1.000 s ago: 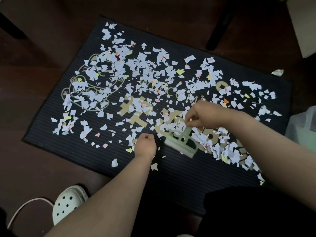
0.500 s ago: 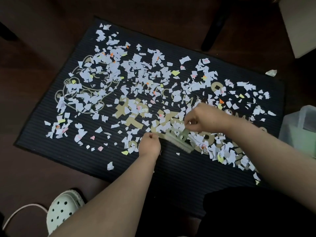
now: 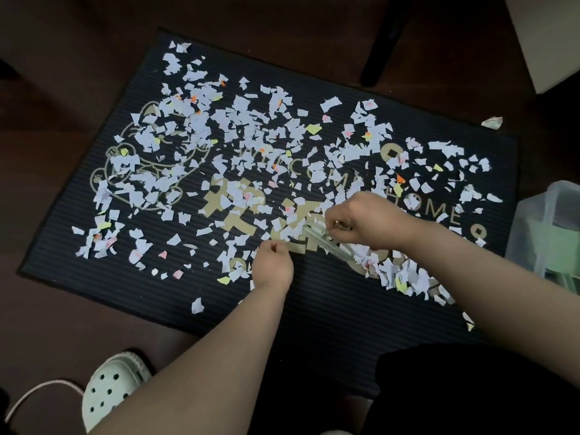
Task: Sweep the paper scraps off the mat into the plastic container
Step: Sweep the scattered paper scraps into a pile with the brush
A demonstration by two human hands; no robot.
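Paper scraps (image 3: 405, 276), torn white-lilac bits with a few yellow, orange and pink ones, cover most of the dark ribbed doormat with gold lettering (image 3: 314, 309). As far as I can see, none has reached the container.

Nearest me, a pale green perforated clog (image 3: 110, 387) stands on the floor beside the mat's near edge. The strip of mat in front of the person is almost bare. On it the left hand (image 3: 272, 266) rests curled into a fist with nothing visible in it, probably steadying the mat.

Just beyond, the right hand (image 3: 370, 221) grips a small pale green hand brush (image 3: 326, 241), held low and slanted. Its bristles meet a thick heap on the right, so I'd judge the strokes drive the scraps rightward.

That fits the translucent plastic container (image 3: 552, 227), which waits just off the mat's right edge with something green inside.

Further back the scraps lie thin and scattered, so most of the work remains. One stray scrap (image 3: 492, 122) sits on the floor past the far corner.
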